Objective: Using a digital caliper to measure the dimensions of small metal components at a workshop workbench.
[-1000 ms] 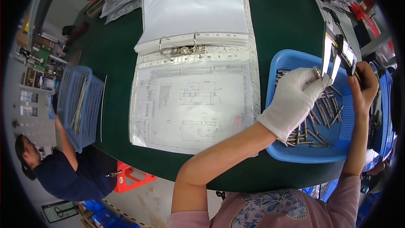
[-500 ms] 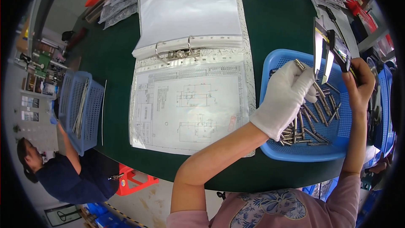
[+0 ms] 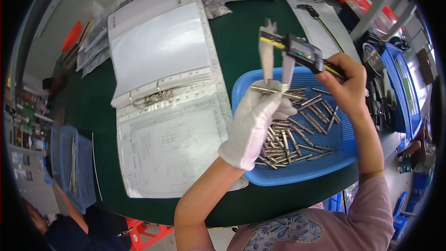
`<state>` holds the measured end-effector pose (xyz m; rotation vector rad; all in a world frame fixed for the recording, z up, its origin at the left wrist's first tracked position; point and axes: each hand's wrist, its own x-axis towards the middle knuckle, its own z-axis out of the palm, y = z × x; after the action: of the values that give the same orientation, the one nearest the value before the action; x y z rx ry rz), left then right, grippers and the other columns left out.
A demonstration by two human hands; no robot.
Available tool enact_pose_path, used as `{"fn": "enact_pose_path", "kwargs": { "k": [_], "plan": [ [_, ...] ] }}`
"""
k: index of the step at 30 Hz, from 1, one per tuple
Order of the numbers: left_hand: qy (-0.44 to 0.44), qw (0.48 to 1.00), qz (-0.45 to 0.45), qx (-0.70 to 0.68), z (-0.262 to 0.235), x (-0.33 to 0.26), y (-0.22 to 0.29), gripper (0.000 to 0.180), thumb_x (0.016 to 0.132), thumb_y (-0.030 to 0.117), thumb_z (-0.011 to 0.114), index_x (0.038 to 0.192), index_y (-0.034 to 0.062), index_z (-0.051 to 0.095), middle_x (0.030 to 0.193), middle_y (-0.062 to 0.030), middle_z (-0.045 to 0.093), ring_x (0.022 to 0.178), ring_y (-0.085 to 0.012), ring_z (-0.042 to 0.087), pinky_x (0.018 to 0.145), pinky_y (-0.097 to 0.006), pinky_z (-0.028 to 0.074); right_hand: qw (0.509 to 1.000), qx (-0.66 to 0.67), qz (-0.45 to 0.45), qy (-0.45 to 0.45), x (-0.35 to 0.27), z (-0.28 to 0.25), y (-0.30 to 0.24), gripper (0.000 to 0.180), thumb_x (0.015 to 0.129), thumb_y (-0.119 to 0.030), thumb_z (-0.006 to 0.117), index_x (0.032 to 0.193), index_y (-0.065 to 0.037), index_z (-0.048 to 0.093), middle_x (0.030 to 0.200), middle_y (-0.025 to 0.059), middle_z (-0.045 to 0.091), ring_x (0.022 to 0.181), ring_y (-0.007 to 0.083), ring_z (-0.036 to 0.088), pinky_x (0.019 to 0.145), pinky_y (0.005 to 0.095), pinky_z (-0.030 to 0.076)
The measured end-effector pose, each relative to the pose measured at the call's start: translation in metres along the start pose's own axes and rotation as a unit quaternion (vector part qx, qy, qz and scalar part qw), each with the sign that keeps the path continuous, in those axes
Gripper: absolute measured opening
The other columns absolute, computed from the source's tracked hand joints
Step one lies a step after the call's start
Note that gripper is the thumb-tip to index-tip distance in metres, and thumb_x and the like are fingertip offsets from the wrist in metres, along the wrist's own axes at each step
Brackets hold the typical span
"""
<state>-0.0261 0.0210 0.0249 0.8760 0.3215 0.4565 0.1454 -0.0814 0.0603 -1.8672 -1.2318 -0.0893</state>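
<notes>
Metal rod point(image 3: 273, 91), lying flatter across the view than half a second ago, is pinched in the gloved left hand point(image 3: 253, 125) above the blue basket's point(image 3: 325, 169) far left corner; the right hand point(image 3: 347, 81) grips the caliper point(image 3: 303, 51), jaws pointing down at the rod

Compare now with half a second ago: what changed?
The metal rod in the gloved left hand turned from steeply slanted to nearly level. The right hand brought the caliper left over the blue basket. The camera view swung, so binder and basket sit further left. Unchanged: both hands' holds, the open binder.
</notes>
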Motion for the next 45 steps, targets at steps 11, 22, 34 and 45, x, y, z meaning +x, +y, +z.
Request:
{"fn": "enact_pose_path", "kwargs": {
  "k": [11, 22, 34, 45],
  "plan": [
    [0.012, 0.999, 0.005, 0.046, 0.011, -0.005, 0.005, 0.017, 0.088, 0.015, 0.047, 0.101, 0.0029, 0.046, 0.08, -0.0079, 0.06, 0.076, -0.0146, 0.059, 0.072, -0.025, 0.046, 0.999, -0.041, 0.008, -0.003, 0.002, -0.012, -0.009, 0.042, 0.058, -0.037, 0.076, 0.066, -0.001, 0.056, 0.052, 0.0026, 0.049, 0.045, 0.0091, 0.041, 0.043, 0.0222, 0.035],
    [-0.012, 0.997, 0.02, -0.076, 0.003, 0.0, 0.002, 0.02, 0.09, 0.014, 0.04, 0.104, 0.0018, 0.048, 0.08, -0.0081, 0.056, 0.079, -0.0197, 0.057, 0.075, -0.031, 0.047, 0.997, -0.08, -0.007, 0.01, 0.003, -0.016, -0.01, 0.034, 0.067, -0.033, 0.068, 0.073, -0.001, 0.057, 0.054, 0.0088, 0.047, 0.044, 0.019, 0.044, 0.042, 0.0299, 0.033],
    [0.006, 0.998, 0.057, -0.036, 0.009, -0.004, 0.002, 0.017, 0.084, 0.008, 0.052, 0.099, -0.0002, 0.053, 0.084, -0.0055, 0.055, 0.078, -0.0128, 0.054, 0.075, -0.031, 0.047, 0.997, -0.053, -0.054, 0.002, 0.004, -0.017, -0.007, 0.033, 0.066, -0.03, 0.069, 0.078, -0.001, 0.059, 0.058, 0.0085, 0.053, 0.046, 0.0186, 0.049, 0.044, 0.0278, 0.038],
    [0.003, 1.0, 0.001, 0.029, 0.011, -0.008, 0.006, 0.018, 0.084, 0.001, 0.05, 0.101, -0.0041, 0.051, 0.095, -0.0119, 0.057, 0.082, -0.0176, 0.059, 0.078, -0.029, 0.049, 0.981, -0.095, -0.169, -0.024, 0.0, -0.032, -0.012, 0.034, 0.064, -0.017, 0.066, 0.092, 0.0, 0.056, 0.066, 0.0101, 0.053, 0.05, 0.0218, 0.051, 0.044, 0.0291, 0.039]
  ]
}}
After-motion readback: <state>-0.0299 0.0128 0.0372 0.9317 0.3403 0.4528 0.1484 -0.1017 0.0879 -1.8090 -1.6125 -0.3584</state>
